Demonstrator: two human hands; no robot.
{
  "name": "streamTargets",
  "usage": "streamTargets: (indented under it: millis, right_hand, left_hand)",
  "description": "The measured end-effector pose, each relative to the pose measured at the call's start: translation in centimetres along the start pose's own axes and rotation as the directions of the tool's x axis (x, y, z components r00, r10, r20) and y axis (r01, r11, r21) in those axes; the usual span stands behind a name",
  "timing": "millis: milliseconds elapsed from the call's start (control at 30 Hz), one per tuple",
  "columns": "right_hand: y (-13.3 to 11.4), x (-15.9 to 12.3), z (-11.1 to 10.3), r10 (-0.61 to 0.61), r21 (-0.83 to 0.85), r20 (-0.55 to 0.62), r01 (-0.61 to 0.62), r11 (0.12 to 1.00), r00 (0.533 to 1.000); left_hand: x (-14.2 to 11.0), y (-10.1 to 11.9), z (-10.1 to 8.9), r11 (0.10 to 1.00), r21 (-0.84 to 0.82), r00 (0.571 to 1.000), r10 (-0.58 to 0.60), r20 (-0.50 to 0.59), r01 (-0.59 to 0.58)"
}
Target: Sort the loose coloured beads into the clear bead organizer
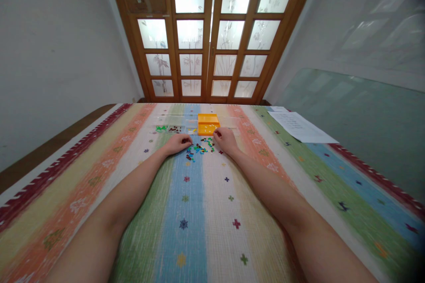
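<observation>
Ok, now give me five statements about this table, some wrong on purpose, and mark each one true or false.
1. The orange box is open. True.
2. The loose small pieces are all one colour. False: the small pieces include green, blue and dark brown.
3. The right hand is at the near right corner of the orange box. True.
4. The paper sheet lies left of both hands. False: the paper sheet lies to their right.
5. The tablecloth is plain white. False: the tablecloth has coloured stripes.
</observation>
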State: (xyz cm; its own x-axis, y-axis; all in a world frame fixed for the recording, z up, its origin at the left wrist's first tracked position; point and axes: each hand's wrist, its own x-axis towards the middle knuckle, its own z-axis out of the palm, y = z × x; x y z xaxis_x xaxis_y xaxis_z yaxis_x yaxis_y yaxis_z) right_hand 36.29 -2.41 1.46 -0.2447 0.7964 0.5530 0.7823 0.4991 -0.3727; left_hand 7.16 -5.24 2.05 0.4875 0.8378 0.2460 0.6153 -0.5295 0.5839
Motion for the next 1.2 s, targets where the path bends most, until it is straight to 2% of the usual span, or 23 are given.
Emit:
streamTargets:
  millis: [133, 233, 333, 400, 567, 700, 933, 1200]
  right_hand:
    - [0.0, 0.0, 0.1, -0.037, 0.004, 0.016, 0.037, 0.999, 0.999]
    - [-0.1, 0.0, 0.1, -0.050, 0.002, 0.033, 0.050, 0.999, 0.998]
    - [-0.1, 0.0, 0.2, -0.056, 0.009, 0.045, 0.055, 0.998, 0.997]
    - [0.0, 0.0, 0.3, -0.058, 0.015, 0.051, 0.058, 0.998, 0.997]
    - [0.0, -0.1, 0.4, -0.077, 0.030, 0.046, 0.076, 0.997, 0.996]
    - [0.0, -0.1, 0.4, -0.078, 0.036, 0.063, 0.076, 0.996, 0.995]
    - [0.0, -0.1, 0.5, -0.089, 0.046, 0.082, 0.086, 0.995, 0.993]
    - [-0.2, -0.3, 0.5, -0.140, 0.008, 0.120, 0.140, 0.990, 0.983]
  left_hand:
    - [0.3, -1.1, 0.3, 0.990, -0.107, 0.982, -0.105, -0.159, 0.088]
    - [0.8, -1.8, 0.4, 0.939, -0.307, 0.939, -0.234, -0.252, 0.152]
    - [1.3, -2.1, 0.4, 0.817, -0.550, 0.869, -0.389, -0.305, 0.172]
    - [1.6, -2.3, 0.3, 0.742, -0.653, 0.812, -0.471, -0.346, 0.152]
    - [1.7, -3.5, -0.2, 0.634, -0.766, 0.687, -0.602, -0.407, 0.102]
    - [1.5, -4.5, -0.5, 0.597, -0.795, 0.628, -0.662, -0.409, 0.111]
    - [1.5, -4.6, -0.6, 0.566, -0.819, 0.624, -0.674, -0.397, 0.091]
    - [1.4, -3.9, -0.7, 0.581, -0.807, 0.660, -0.647, -0.382, 0.104]
